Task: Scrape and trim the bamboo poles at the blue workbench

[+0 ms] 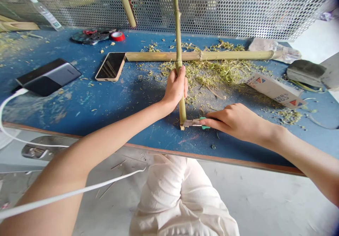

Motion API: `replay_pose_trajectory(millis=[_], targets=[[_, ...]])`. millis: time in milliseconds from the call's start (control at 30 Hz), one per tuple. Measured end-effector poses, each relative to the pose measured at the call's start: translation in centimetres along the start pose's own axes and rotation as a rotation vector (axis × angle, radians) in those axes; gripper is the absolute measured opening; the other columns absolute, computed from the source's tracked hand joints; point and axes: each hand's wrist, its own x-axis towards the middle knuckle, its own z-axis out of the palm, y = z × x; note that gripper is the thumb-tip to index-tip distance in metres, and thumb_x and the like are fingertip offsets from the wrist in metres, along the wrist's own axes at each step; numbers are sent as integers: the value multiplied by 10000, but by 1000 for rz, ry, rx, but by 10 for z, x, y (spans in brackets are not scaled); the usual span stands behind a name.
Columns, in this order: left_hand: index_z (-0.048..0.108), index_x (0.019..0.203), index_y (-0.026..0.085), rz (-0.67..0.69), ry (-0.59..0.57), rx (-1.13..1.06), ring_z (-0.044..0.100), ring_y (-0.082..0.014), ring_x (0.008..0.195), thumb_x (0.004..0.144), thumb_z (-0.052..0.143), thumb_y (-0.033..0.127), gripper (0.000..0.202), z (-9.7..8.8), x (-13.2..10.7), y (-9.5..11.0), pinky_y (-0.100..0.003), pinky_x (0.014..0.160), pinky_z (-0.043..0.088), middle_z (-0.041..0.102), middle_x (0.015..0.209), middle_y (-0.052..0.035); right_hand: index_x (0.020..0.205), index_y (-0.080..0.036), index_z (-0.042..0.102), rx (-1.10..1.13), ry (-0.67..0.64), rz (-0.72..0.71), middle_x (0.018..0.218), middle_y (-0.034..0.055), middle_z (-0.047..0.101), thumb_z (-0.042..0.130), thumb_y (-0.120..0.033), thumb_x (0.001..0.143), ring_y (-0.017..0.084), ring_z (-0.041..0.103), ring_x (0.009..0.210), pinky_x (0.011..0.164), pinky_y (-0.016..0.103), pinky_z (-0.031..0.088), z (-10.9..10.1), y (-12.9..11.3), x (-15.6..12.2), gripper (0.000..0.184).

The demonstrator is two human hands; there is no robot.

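A thin bamboo stick point(178, 34) stands upright on the blue table point(106, 101), its foot near the front edge. My left hand point(175, 87) is wrapped round the stick a little above its base. Low at the right, my right hand point(233, 121) is closed on a small knife with a green handle point(197, 123), whose blade lies flat against the foot of the stick. Green-yellow bamboo shavings point(212, 71) lie piled behind the hands.
A thicker bamboo pole point(201, 55) lies across the table at the back. Left of it are a phone point(111, 66), a power bank point(49, 77) with a white cable, and red tape point(118, 36). A cardboard box point(274, 89) and a grey block point(305, 71) sit at the right. Perforated metal mesh point(238, 6) backs the table.
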Motion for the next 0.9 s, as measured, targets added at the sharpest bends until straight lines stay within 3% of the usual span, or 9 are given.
replay_pose_trajectory(millis=[300,533,900], targets=[[457,876,262,9,-12,3,324,-88,398,943,489,615,361,-1,1,-1,-251,432,251,344,457,83,806,-180,732,-57,0,27,499,49,563,107,-660,1012,135,454,455,550,310,163,1,-3,-2,815],[448,863,261,7,9,9,299,-86,399,960,488,577,333,1,-2,0,-251,438,250,347,458,84,772,-176,713,-125,19,82,505,57,584,105,-664,1010,131,462,455,551,310,150,1,-14,-2,815],[466,863,254,19,-11,59,303,-81,346,988,421,558,332,0,4,-2,-240,410,263,329,434,98,816,-161,728,-100,-40,35,547,74,611,110,-624,1028,141,482,482,560,315,165,-2,-8,1,801]])
